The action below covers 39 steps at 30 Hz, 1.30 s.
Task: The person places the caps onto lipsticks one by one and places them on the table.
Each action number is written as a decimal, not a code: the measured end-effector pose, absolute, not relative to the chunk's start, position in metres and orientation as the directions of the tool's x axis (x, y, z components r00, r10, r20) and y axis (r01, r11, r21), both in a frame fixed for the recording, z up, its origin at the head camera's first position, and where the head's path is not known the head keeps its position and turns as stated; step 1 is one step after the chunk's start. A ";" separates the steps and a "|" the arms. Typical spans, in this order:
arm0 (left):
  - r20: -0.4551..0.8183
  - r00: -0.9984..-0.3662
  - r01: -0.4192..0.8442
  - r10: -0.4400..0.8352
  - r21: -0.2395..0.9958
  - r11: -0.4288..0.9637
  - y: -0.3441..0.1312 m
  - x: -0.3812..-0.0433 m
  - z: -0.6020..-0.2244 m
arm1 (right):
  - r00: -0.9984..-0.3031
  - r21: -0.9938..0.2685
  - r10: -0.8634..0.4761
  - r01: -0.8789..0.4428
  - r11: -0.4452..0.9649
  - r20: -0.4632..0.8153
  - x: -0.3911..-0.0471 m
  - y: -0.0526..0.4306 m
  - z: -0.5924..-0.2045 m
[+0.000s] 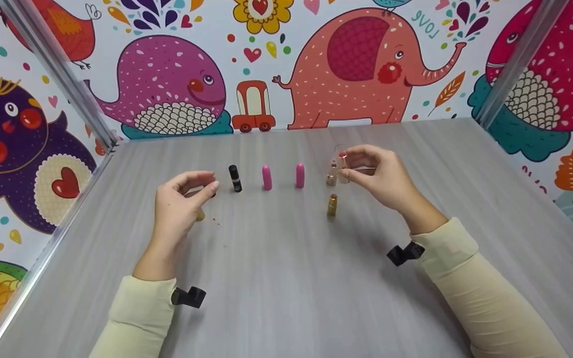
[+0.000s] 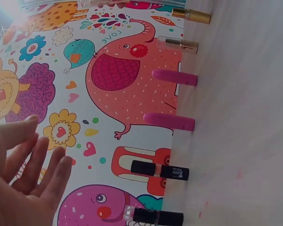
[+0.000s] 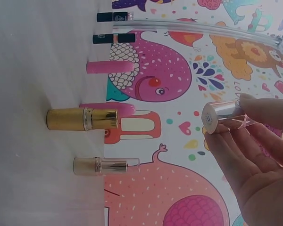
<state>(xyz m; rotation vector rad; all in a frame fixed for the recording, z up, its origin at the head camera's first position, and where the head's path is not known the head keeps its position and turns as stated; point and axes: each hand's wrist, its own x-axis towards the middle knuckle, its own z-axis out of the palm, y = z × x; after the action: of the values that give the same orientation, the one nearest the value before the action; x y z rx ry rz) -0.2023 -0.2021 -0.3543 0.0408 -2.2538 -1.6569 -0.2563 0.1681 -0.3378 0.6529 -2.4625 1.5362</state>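
Note:
My right hand [image 1: 383, 179] pinches a lipstick [image 3: 221, 115] with a clear cap between thumb and fingers, off the table at the row's right end. Beside it stands another clear-capped lipstick [image 3: 106, 166], with a gold lipstick [image 1: 332, 205] nearer me. My left hand [image 1: 179, 206] is raised over the table at the left, fingers loosely bent; in the left wrist view nothing shows between them. Next to it stands a black lipstick [image 1: 235, 178]. A black lipstick with a clear top [image 2: 155, 216] is mostly hidden behind the left hand in the head view.
Two pink lipsticks [image 1: 266, 177] stand upright mid-row. A small gold-coloured piece [image 1: 200, 215] shows partly from behind the left hand; its kind is unclear. Tiny reddish specks [image 1: 215, 221] lie nearby. Printed cartoon panels [image 1: 266, 59] and metal posts [image 1: 62, 74] bound the grey table [image 1: 286, 278].

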 end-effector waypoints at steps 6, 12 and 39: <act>0.174 -0.945 0.084 -0.276 0.947 0.311 -0.218 -0.211 -0.364 | -0.892 -0.812 -0.259 -0.446 0.377 0.370 -0.265 0.174 -0.343; 0.059 -0.933 -0.049 -0.354 0.956 0.289 -0.235 -0.218 -0.379 | -0.909 -0.822 -0.234 -0.413 0.392 0.345 -0.271 0.178 -0.346; -0.114 -0.959 -0.206 -0.260 0.910 0.360 -0.264 -0.230 -0.413 | -0.968 -0.844 -0.108 -0.249 0.475 0.225 -0.301 0.204 -0.373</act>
<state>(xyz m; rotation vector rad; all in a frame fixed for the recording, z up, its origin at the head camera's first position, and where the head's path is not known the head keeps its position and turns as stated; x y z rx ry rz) -0.2296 -0.2645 -0.4130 0.4374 -2.5493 -1.6939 -0.3006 0.2040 -0.3735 0.3135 -2.5739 1.5096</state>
